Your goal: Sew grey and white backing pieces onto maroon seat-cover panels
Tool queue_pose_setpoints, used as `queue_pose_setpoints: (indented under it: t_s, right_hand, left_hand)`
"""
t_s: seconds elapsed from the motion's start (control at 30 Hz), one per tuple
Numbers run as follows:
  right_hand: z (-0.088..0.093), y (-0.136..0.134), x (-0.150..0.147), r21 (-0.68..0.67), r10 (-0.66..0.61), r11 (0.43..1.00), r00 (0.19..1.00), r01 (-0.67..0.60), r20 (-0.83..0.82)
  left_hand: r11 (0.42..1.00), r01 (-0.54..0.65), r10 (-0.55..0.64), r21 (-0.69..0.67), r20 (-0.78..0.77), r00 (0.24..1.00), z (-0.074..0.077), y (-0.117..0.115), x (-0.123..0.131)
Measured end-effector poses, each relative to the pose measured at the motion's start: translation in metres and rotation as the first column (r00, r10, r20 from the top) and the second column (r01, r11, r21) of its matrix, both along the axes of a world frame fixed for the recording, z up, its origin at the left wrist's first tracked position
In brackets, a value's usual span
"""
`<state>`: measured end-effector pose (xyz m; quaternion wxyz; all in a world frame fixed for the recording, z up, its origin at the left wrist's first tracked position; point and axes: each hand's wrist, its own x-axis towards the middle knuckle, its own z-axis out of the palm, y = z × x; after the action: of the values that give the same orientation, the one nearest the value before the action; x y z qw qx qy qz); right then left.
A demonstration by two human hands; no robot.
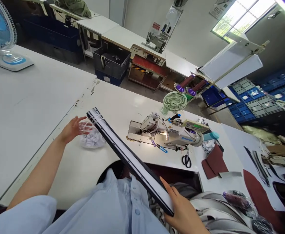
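My right hand (182,213) grips the near end of a long, flat bundle of black and white strips (130,161), tied with a white band near its far end. The bundle slants up and left over my lap and the white table (84,165). My left hand (72,129) reaches out over the table, fingers curled at the edge of a clear plastic bag of small white pieces (92,138). It touches the bag's top; whether it grips it I cannot make out.
A white sewing machine (167,131) stands on the table ahead, black scissors (186,160) beside it. Dark red fabric pieces (214,162) lie right. A green fan (174,102) sits behind the machine; a blue fan (1,35) stands far left.
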<state>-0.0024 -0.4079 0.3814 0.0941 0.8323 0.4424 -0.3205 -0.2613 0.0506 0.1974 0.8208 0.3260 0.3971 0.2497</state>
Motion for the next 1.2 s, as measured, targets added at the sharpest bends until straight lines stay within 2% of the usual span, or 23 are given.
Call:
queue_pose_setpoints:
  t_s: [0.1, 0.17, 0.23, 0.27, 0.3, 0.33, 0.4, 0.43, 0.47, 0.5, 0.53, 0.57, 0.63, 0.67, 0.7, 0.73, 0.8, 0.83, 0.87, 0.93, 1.0, 1.1, 1.2]
  right_hand:
    - [0.0, -0.006, -0.001, -0.009, -0.07, 0.998, 0.997, 0.069, -0.031]
    - [-0.001, -0.01, -0.003, -0.018, -0.103, 0.995, 0.994, 0.103, -0.032]
    - [-0.003, -0.015, -0.003, -0.022, -0.127, 0.992, 0.992, 0.127, -0.02]
    - [-0.004, -0.017, -0.004, -0.023, -0.136, 0.99, 0.991, 0.136, -0.014]
    - [-0.006, -0.019, -0.004, -0.022, -0.144, 0.989, 0.99, 0.144, -0.008]
    - [-0.008, -0.021, -0.004, -0.022, -0.15, 0.988, 0.989, 0.15, -0.001]
    - [-0.012, -0.024, -0.004, -0.021, -0.159, 0.987, 0.987, 0.159, 0.008]
    - [-0.013, -0.025, -0.005, -0.016, -0.159, 0.987, 0.987, 0.159, 0.012]
    - [-0.014, -0.026, -0.005, -0.011, -0.157, 0.988, 0.987, 0.157, 0.016]
    - [-0.014, -0.028, -0.005, -0.008, -0.154, 0.988, 0.988, 0.154, 0.023]
    - [-0.014, -0.029, -0.005, -0.005, -0.15, 0.989, 0.988, 0.15, 0.032]
    - [-0.013, -0.031, -0.004, -0.001, -0.146, 0.989, 0.989, 0.146, 0.041]
    - [-0.01, -0.037, -0.002, 0.011, -0.139, 0.99, 0.989, 0.138, 0.058]
    - [-0.007, -0.04, -0.002, 0.018, -0.14, 0.99, 0.988, 0.139, 0.064]
    - [-0.004, -0.044, -0.001, 0.024, -0.144, 0.989, 0.987, 0.143, 0.069]
    - [0.0, -0.048, -0.001, 0.027, -0.151, 0.988, 0.986, 0.149, 0.074]
    - [0.007, -0.056, -0.002, 0.028, -0.161, 0.987, 0.984, 0.16, 0.072]
    - [0.009, -0.06, -0.005, 0.026, -0.166, 0.986, 0.984, 0.165, 0.063]
    - [0.01, -0.064, -0.008, 0.022, -0.171, 0.985, 0.984, 0.17, 0.048]
    - [0.009, -0.071, -0.016, 0.012, -0.196, 0.98, 0.98, 0.196, 0.016]
    - [0.001, -0.079, -0.025, -0.006, -0.239, 0.971, 0.971, 0.239, -0.004]
    - [-0.015, -0.09, -0.039, -0.054, -0.301, 0.953, 0.953, 0.299, -0.027]
    - [-0.023, -0.095, -0.05, -0.057, -0.331, 0.943, 0.94, 0.328, -0.076]
  left_hand:
    - [0.976, 0.184, -0.154, 0.113, -0.237, 0.959, 0.016, -0.009, -0.016]
    - [0.949, 0.273, -0.215, 0.158, -0.31, 0.926, 0.03, -0.014, -0.022]
    - [0.907, 0.373, -0.277, 0.193, -0.394, 0.877, 0.042, -0.015, -0.024]
    - [0.873, 0.439, -0.298, 0.215, -0.479, 0.826, 0.048, -0.015, -0.023]
    - [0.826, 0.515, -0.296, 0.23, -0.6, 0.743, 0.054, -0.015, -0.022]
    - [0.768, 0.599, -0.271, 0.227, -0.733, 0.624, 0.06, -0.015, -0.021]
    - [0.67, 0.721, -0.145, 0.177, -0.921, 0.361, 0.075, -0.015, -0.018]
    - [0.656, 0.736, -0.051, 0.168, -0.963, 0.265, 0.084, -0.015, -0.017]
    - [0.656, 0.728, 0.053, 0.197, -0.975, 0.215, 0.092, -0.017, -0.015]
    - [0.651, 0.709, 0.156, 0.27, -0.962, 0.223, 0.1, -0.019, -0.013]
    - [0.632, 0.675, 0.248, 0.38, -0.925, 0.289, 0.106, -0.022, -0.008]
    - [0.597, 0.622, 0.312, 0.507, -0.861, 0.403, 0.108, -0.027, -0.002]
    - [0.543, 0.421, 0.319, 0.727, -0.642, 0.697, 0.101, -0.042, 0.021]
    - [0.567, 0.284, 0.26, 0.773, -0.495, 0.829, 0.092, -0.052, 0.036]
    - [0.634, 0.145, 0.222, 0.76, -0.358, 0.907, 0.08, -0.062, 0.053]
    - [0.726, 0.034, 0.198, 0.687, -0.256, 0.946, 0.066, -0.073, 0.071]
    - [0.923, -0.09, 0.139, 0.374, -0.106, 0.985, 0.042, -0.093, 0.107]
    - [0.976, -0.093, 0.095, 0.195, -0.005, 0.995, 0.034, -0.101, 0.123]
    - [0.996, -0.068, 0.062, 0.054, 0.108, 0.992, 0.029, -0.105, 0.137]
    - [0.992, -0.027, 0.063, -0.123, 0.299, 0.952, 0.027, -0.104, 0.158]
    - [0.976, -0.037, 0.119, -0.216, 0.383, 0.916, 0.031, -0.093, 0.171]
    - [0.942, -0.07, 0.193, -0.328, 0.358, 0.913, 0.033, -0.069, 0.184]
    - [0.929, -0.07, 0.191, -0.364, 0.308, 0.932, 0.025, -0.054, 0.196]
